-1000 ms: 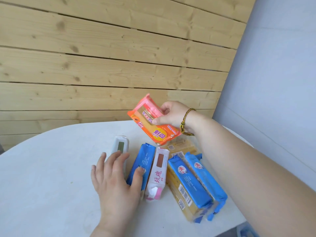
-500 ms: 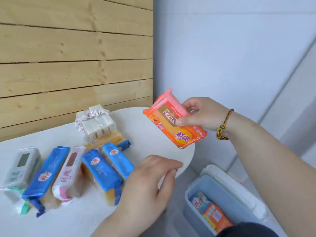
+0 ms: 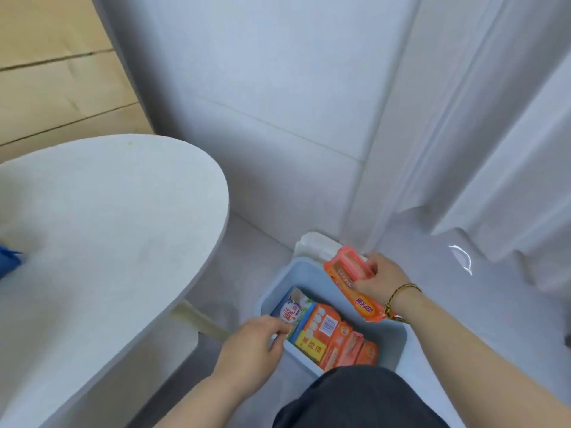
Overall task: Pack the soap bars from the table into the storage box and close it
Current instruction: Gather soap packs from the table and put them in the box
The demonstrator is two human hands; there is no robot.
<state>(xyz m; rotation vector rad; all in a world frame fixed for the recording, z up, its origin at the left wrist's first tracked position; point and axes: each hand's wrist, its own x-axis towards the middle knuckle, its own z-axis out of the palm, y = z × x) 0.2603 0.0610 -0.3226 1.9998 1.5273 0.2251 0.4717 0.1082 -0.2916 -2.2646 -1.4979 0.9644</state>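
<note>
An orange-wrapped soap bar [image 3: 350, 281] is gripped by my right hand [image 3: 375, 281] over the far right side of the open light-blue storage box [image 3: 315, 274] on the floor. Inside the box stand several packed soap bars [image 3: 332, 336], mostly orange, one blue-and-white at the left. My left hand [image 3: 251, 345] sits at the box's near left rim, its fingers curled, touching the blue-and-white bar [image 3: 292, 310]. The box's white lid [image 3: 312, 247] lies behind it. A dark-clothed knee covers the box's near edge.
The white round table [image 3: 102, 227] fills the left; a scrap of blue wrapper [image 3: 7, 257] shows at its left edge. Grey wall and white curtain [image 3: 494, 149] stand behind the box. Pale floor lies between table and box.
The view swung right and down from the table to the floor box. My right hand carried the orange bar down over the box. My left hand left the table and reached the box's rim.
</note>
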